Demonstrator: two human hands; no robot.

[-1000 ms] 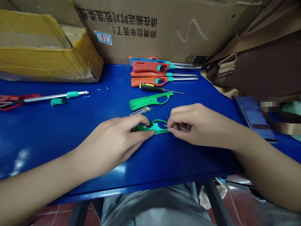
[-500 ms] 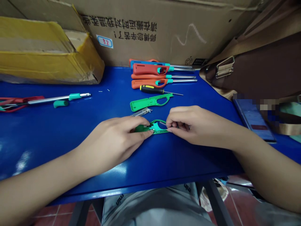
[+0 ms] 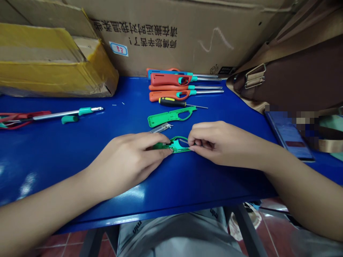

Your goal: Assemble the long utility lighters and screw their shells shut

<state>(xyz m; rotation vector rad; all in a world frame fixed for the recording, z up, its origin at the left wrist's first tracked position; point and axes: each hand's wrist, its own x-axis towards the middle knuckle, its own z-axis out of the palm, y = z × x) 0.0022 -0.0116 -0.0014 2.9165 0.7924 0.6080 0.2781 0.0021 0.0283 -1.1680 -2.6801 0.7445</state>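
Observation:
On the blue table lies a green lighter casing half (image 3: pixel 179 150), its inside facing up, with a turquoise trigger (image 3: pixel 177 145) in it. My left hand (image 3: pixel 134 157) is closed on the casing's left part, thumb and fingers pressing its edges and hiding much of it. My right hand (image 3: pixel 211 141) pinches at the casing's right end; a thin grey piece shows at its fingertips, too small to name. Just behind my left fingers is a clear fuel tank (image 3: pixel 160 128). Beyond it lies the other green casing half (image 3: pixel 171 116).
Several assembled lighters (image 3: pixel 171 95) and a black-yellow screwdriver (image 3: pixel 173 102) lie behind. An opened red lighter (image 3: pixel 40 116) and a loose turquoise trigger (image 3: pixel 69 119) sit left. Cardboard boxes (image 3: pixel 59 76) line the back; a brown bag (image 3: pixel 284 78) and a phone (image 3: pixel 291 139) are right.
Both hands stay almost in place at the casing. My right fingertips have shifted very slightly left; the view has moved a little.

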